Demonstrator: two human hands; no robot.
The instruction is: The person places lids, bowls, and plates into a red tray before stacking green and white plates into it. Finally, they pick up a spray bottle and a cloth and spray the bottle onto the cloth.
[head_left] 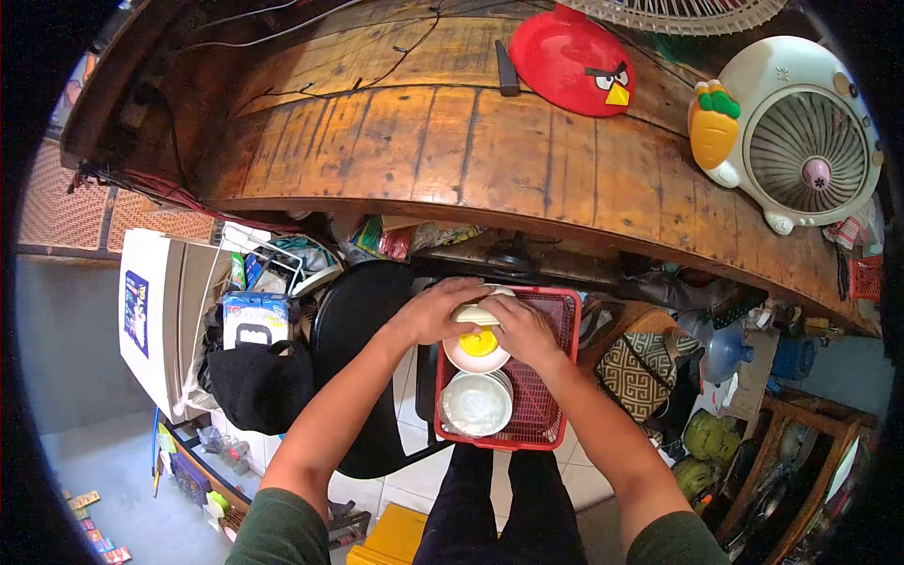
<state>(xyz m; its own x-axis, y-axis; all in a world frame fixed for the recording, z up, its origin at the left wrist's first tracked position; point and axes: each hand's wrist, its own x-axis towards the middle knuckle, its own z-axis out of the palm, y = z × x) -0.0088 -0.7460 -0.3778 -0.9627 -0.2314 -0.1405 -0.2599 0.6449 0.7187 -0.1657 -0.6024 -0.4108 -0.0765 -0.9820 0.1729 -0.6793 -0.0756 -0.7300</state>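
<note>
My left hand (439,313) and my right hand (522,326) are closed around the sides of a cream-coloured bowl (482,311), which looks like part of a stack. They hold it over the far left part of a red plastic basket (573,330). Just below it sits a pale round dish (463,358) with a bright yellow round piece (478,342) in its middle. Nearer to me in the basket is a stack of whitish bowls (476,405). My fingers partly cover the cream bowl, and its underside is hidden.
A wooden counter (414,141) spans the far side, bearing a red bird-faced object (574,66) and a white fan (805,141). A black chair (353,320) stands left of the basket. A patterned cushion-like item (640,372) lies right. Below is a yellow stool (391,537).
</note>
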